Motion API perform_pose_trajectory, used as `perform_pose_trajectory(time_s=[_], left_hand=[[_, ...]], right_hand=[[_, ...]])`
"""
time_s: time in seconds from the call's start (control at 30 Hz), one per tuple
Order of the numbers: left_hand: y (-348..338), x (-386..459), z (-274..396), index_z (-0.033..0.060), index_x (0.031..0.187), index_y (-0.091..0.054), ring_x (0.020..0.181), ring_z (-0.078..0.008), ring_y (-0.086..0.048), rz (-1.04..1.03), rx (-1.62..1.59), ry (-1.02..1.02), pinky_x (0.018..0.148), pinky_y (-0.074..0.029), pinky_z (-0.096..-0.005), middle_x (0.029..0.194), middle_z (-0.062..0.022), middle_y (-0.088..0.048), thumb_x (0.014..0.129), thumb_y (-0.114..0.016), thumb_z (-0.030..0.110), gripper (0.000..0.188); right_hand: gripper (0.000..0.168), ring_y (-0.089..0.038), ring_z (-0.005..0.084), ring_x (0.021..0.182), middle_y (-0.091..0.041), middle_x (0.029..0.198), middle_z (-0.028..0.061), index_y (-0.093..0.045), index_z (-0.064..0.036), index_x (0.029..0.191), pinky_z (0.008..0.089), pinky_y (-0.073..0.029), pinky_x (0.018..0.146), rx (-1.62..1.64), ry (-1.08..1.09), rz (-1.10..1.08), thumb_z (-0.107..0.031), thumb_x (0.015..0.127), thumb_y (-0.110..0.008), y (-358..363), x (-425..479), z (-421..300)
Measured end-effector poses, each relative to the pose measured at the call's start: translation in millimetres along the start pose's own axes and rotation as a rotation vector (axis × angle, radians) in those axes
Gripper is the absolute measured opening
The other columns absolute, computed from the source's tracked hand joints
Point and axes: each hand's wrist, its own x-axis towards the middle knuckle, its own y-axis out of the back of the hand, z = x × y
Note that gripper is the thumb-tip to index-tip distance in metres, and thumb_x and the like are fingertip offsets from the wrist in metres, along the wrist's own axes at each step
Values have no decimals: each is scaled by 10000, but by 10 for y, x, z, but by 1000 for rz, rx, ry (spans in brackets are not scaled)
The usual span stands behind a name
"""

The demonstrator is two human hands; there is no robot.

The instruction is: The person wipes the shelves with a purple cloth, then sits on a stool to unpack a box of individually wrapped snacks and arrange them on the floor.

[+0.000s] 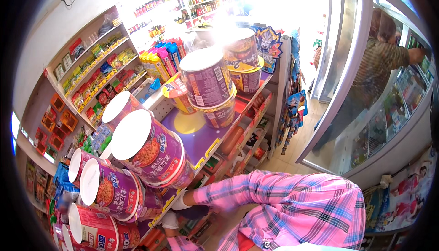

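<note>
My right hand [180, 201], in a white glove with a pink plaid sleeve, is at the front edge of the top shelf [205, 148], below a stack of purple instant noodle buckets [161, 161]. Just under it is a dark, indistinct thing [192, 211]. My left hand [169, 220], also in a white glove, is lower along the same edge, near another purple noodle bucket [116, 189]. The fingers of both hands are mostly hidden at the shelf edge, so any grip cannot be made out. A red noodle bucket [96, 227] stands nearest the bottom left.
More stacked noodle buckets [205, 79] stand farther along the shelf. Lower shelves [233, 141] hold packaged goods. On the right, a glass fridge door [336, 79] stands open, with a person [374, 65] reaching inside behind it. Wall shelves [99, 69] of packets line the left.
</note>
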Motion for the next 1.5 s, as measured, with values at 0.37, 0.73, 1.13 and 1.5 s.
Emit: perform_pose_trajectory(time_s=[0.37,0.73,1.13,1.5], left_hand=[[-85,-15,113,5,1318,-477,1091,-250,-552,-70,-71,37,855,-519,-359,1254,-160,-542,897,-582,84,441],[-326,-396,156,-43,1215,-531,906,-231,-583,234,289,-280,846,-501,-343,1020,-106,-620,928,-486,11,295],[-2291,-1303,156,5,1266,-525,1069,-190,-561,-113,171,-504,935,-447,-310,1258,-109,-558,893,-545,4,374],[-3505,-925,241,44,1407,-372,1223,-253,-505,-873,-806,379,1011,-428,-405,1365,-122,-484,964,-530,324,548]], right_hand=[[602,-532,380,1126,-503,1290,231,-448,34,1312,415,-431,979,55,-144,-233,-28,722,-552,384,-569,-350],[611,-465,239,1262,-561,1295,127,-565,-1,1241,332,-308,1103,1159,-230,-214,93,652,-430,903,-2150,426],[671,-511,343,1213,-492,1319,201,-403,53,1337,447,-390,1078,1918,-348,648,72,666,-416,2096,-2997,834],[599,-512,266,1224,-505,1327,173,-395,34,1374,390,-397,1063,1992,-357,737,-20,792,-523,2204,-3508,400]])
